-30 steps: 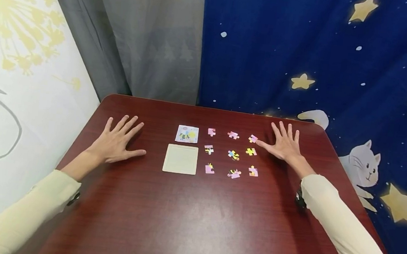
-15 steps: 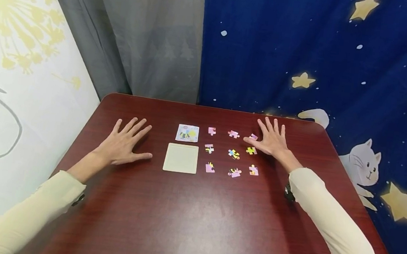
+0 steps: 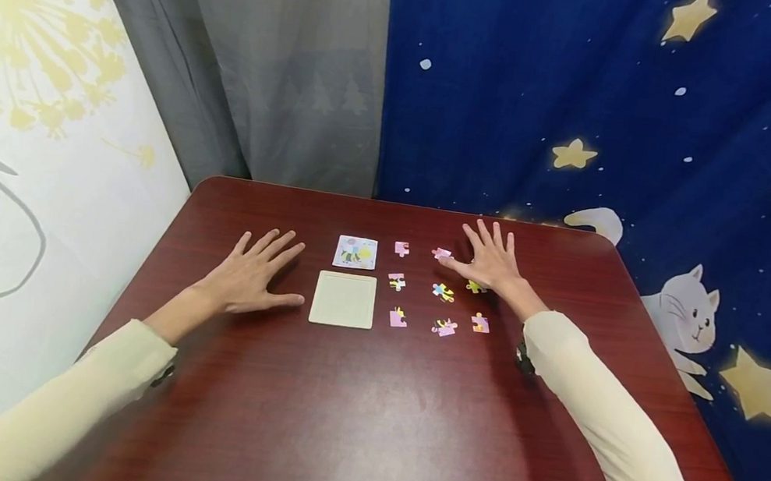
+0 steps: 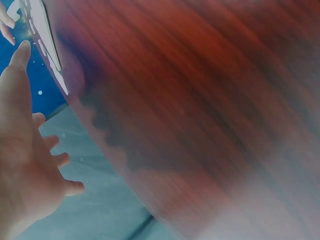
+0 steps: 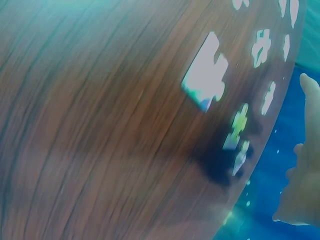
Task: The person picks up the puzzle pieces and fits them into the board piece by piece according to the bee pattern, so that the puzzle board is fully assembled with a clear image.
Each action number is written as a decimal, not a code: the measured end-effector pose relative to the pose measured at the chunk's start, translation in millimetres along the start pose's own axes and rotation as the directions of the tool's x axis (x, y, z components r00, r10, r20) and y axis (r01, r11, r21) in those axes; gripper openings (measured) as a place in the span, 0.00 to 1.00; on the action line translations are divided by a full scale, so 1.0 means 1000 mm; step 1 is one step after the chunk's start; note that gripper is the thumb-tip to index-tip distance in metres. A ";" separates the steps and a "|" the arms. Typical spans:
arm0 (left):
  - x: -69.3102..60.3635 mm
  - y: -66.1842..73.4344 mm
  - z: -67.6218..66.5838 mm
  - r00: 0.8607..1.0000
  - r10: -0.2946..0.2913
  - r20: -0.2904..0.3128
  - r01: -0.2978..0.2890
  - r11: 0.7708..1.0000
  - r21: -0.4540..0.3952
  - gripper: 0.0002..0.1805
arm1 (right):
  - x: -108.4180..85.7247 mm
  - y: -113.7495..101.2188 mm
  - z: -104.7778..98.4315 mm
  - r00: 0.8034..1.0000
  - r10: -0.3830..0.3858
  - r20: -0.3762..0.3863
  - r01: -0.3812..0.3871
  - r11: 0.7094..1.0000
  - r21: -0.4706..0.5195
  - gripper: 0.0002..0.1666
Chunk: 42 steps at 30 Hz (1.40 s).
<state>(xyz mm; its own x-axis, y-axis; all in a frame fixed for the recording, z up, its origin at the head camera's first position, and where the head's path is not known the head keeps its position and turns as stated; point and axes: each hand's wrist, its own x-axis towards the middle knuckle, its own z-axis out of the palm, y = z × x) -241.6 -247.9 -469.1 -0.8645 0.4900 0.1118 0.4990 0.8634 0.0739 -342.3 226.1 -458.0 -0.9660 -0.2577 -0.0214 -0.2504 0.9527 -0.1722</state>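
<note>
Left hand (image 3: 250, 280) spread, empty, beside the pale tray (image 3: 342, 299); right hand (image 3: 491, 264) likewise, over puzzle pieces (image 3: 443, 293). Best pinch each lightly by its edges.

- Dark red wood-grain worktop (image 3: 367, 419) with rounded corners, light glaring off its surface
- Grey curtain (image 3: 299, 51) behind
- Blue curtain (image 3: 486, 86) beside that, printed with gold stars (image 3: 689, 18) and a cat (image 3: 687, 313)
- White panel (image 3: 88, 217) at left, yellow floral print (image 3: 49, 17)

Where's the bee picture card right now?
In the head view, the bee picture card lies on the table just left of the picture's centre, directly beyond the cream board, between the left hand and a pink puzzle piece.
</note>
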 end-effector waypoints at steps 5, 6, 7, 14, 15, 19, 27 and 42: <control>0.001 0.006 0.001 1.000 0.008 0.002 -0.008 1.000 -0.008 0.57 | 0.007 -0.015 0.007 1.000 -0.025 0.006 0.025 0.999 0.033 0.62; 0.002 0.007 0.001 1.000 0.012 0.001 -0.012 1.000 -0.012 0.56 | 0.008 -0.018 0.008 1.000 -0.029 0.009 0.028 0.999 0.035 0.62; 0.002 0.008 0.001 1.000 0.014 0.000 -0.014 1.000 -0.015 0.56 | 0.009 -0.020 0.010 0.999 -0.033 0.009 0.032 0.999 0.034 0.62; 0.009 0.019 0.005 1.000 0.025 0.019 -0.024 0.998 -0.053 0.57 | 0.013 -0.032 0.016 0.998 -0.062 0.024 0.060 0.997 0.042 0.61; 0.011 0.020 0.005 0.999 0.027 0.025 -0.026 0.998 -0.060 0.57 | 0.013 -0.033 0.017 0.998 -0.062 0.025 0.061 0.997 0.041 0.61; 0.014 0.025 0.009 0.998 0.037 0.045 -0.033 0.995 -0.090 0.58 | 0.013 -0.038 0.022 0.997 -0.066 0.031 0.065 0.997 0.030 0.61; 0.013 0.031 0.012 0.997 0.032 0.071 -0.022 0.989 -0.144 0.59 | 0.018 -0.056 0.027 0.994 -0.104 0.029 0.103 0.994 0.040 0.59; 0.013 0.037 0.018 0.994 0.048 0.099 -0.026 0.977 -0.210 0.56 | 0.026 -0.074 0.034 0.984 -0.170 0.058 0.165 0.983 0.086 0.52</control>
<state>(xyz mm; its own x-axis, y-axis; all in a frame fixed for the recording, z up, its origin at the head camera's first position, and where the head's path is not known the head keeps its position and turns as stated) -235.9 -207.7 -482.5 -0.8414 0.5403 0.0160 0.5229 0.8061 0.2772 -346.5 143.4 -479.1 -0.9039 -0.4249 -0.0485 -0.3997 0.8797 -0.2577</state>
